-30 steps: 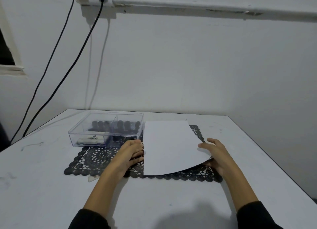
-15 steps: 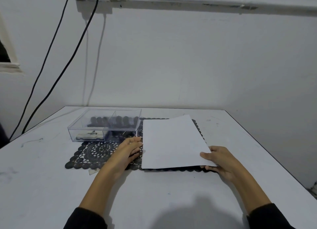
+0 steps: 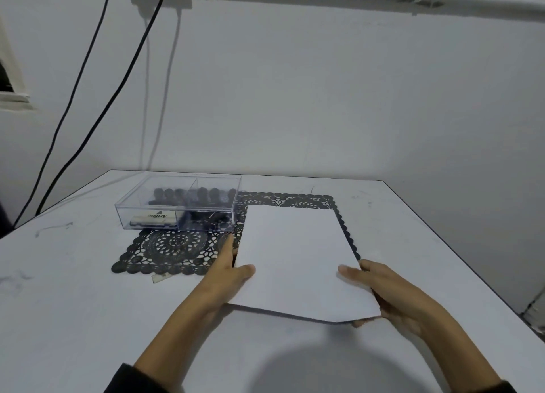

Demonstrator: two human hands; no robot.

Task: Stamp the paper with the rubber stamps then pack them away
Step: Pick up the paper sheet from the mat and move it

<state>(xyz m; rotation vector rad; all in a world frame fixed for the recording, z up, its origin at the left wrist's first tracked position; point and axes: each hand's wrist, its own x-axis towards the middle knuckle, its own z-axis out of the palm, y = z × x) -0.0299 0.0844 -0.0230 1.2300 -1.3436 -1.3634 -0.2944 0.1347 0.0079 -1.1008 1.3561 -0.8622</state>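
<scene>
Counter point(image 3: 88, 289): we see a white top carrying everything; on its smooth bare near part the sheet could skid once stamping starts
Lace mat point(image 3: 177, 251): black openwork under the box and the sheet's far end; we judge that stamping over its holes could leave patchy prints
Paper point(image 3: 295, 260): blank white sheet, far end resting on the mat, near edge lifted and bowed above the counter; too hard a pinch could crease it
Clear box point(image 3: 180, 204): appears lidded, just beside the sheet's far left corner; a sideways push of the sheet could knock it
Left grip point(image 3: 227, 277): holding the sheet's left edge, thumb on top
Right grip point(image 3: 395, 295): holding the near right corner, thumb on top, fingers beneath
Rubber stamps point(image 3: 206, 193): dark row inside the box, none taken out yet; we think rushing the lid could spill them
</scene>
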